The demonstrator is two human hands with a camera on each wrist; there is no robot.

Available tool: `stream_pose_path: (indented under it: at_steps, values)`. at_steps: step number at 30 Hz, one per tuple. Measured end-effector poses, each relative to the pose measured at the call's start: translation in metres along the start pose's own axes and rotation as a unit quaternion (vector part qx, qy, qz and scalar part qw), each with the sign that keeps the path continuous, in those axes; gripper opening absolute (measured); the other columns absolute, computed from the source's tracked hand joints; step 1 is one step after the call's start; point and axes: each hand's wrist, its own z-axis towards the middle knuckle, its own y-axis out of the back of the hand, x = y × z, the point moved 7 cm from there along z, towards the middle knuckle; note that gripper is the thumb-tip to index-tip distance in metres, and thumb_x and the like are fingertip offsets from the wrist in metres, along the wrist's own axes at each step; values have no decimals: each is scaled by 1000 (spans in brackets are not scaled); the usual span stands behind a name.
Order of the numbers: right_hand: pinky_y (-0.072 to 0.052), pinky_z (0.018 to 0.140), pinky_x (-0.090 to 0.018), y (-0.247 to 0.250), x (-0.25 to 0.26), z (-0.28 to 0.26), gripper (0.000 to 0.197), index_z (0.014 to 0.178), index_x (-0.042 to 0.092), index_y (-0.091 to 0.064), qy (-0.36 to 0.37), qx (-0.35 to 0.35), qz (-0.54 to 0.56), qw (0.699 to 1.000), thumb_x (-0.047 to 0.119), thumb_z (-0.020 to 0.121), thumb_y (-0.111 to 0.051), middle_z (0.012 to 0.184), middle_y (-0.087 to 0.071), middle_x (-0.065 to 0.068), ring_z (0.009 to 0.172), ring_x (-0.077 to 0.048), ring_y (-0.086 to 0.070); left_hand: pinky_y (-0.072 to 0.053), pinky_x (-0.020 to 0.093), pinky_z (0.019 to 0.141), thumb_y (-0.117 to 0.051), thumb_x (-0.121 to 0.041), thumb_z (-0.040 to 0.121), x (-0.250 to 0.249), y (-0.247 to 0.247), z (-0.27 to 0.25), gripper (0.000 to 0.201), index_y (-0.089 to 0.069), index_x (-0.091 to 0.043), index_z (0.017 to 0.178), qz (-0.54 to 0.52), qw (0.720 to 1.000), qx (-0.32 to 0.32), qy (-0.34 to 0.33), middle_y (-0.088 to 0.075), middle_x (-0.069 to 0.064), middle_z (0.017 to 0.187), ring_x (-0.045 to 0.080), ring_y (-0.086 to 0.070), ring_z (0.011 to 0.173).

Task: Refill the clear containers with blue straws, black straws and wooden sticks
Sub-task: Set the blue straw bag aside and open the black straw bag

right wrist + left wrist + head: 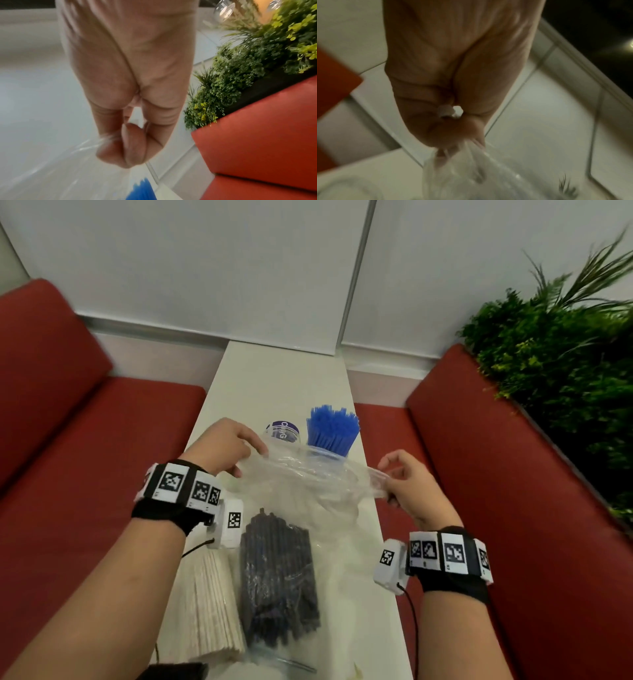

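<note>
We're working over the narrow white table (274, 371) btwn two red bench seats (85, 440), stretching a crumpled clear plastic bag (308, 481) that looks empty in mid-air above it. Behind the bag, the blue plastic straws (332, 429) are already standing upright in one clear container; a second clear container w/ a blue-and-white label (282, 431) is sitting just beside it, and we can't tell what's in it. Nearer us, the black straws in their clear bag (279, 583) are lying on the table, touching the bundle of pale wooden sticks (209, 611) to the left. Our left hand (222, 450) is pinching one end of the empty bag w/ curled fingers, our right hand (407, 481) is pinching the other end btwn thumb and fingertips. To do this well, probably: we're keeping the film taut, folding or balling it, and setting it aside away from the upright straws so it isn't knocking them, then going for the black ones.
</note>
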Motion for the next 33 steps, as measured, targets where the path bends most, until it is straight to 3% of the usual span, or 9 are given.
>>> stream_pose_path:
  at_steps: [4,8,11,14,18,22,25,29,33]
  values:
    - [-37,41,-19,11,46,-17,29,85,8,-66,70,12,29,997,-17,84,-53,85,-59,-9,46,-7,-50,-38,15,35,-59,-3,84,-10,7,-10,36,-73,-32,69,176,984,-8,-9,-67,-2,86,12,-51,33]
    - [-35,40,-19,6,71,-26,27,92,9,-69,64,35,26,997,-11,86,-52,72,-56,-12,45,-11,-46,-44,37,98,-56,-54,91,-25,1,-26,23,-72,-42,104,339,934,111,-28,-50,-1,135,20,-52,114]
    - [-35,40,-21,-14,95,-22,22,99,7,-67,79,58,30,995,-7,88,-55,69,-55,-12,45,-13,-47,-31,33,110,-58,-81,70,-76,-14,-44,41,-70,-52,96,185,959,149,-156,-32,-20,145,6,-36,133]
    - [-35,41,-23,-39,119,-20,18,102,9,-65,117,99,118,981,-1,88,-59,67,-61,-5,45,-15,-48,-35,22,103,-74,-61,71,-110,-51,-56,36,-67,-44,102,150,939,184,-250,-49,-19,130,-1,-46,120]
    - [-53,69,-29,-16,114,-9,44,118,33,-64,155,89,83,980,53,82,-78,101,-73,5,78,-11,-66,-48,43,84,-66,-30,90,-124,-45,-49,11,-68,-30,79,76,958,39,-273,-66,-1,85,18,-61,86]
    - [-38,116,-46,32,51,6,113,151,36,-39,75,67,-200,975,91,56,-68,155,-42,1,141,-18,-41,-52,38,80,-49,-11,91,-115,0,-38,26,-74,-15,81,-229,950,-25,-213,-72,1,86,21,-69,83]
    - [-28,121,-52,57,17,20,124,162,31,-13,-5,-51,-47,998,84,63,-65,168,-17,-9,151,-30,-25,-56,46,78,-41,-11,89,-114,9,-36,31,-70,-4,85,-430,880,22,-200,-67,15,89,35,-65,82]
    - [-46,107,-47,17,-2,33,81,150,17,-46,-32,70,232,970,65,85,-57,148,-54,-14,138,-36,-50,-55,52,87,-34,-17,99,-108,3,-31,37,-67,-3,102,-518,832,31,-194,-65,13,94,31,-65,89]
    - [-55,68,-25,17,5,36,17,86,21,-75,73,-28,258,963,37,90,-72,76,-70,4,70,-6,-67,-58,47,81,-45,-26,101,-71,7,-13,34,-72,-6,103,-404,905,-63,-116,-67,15,100,36,-71,89]
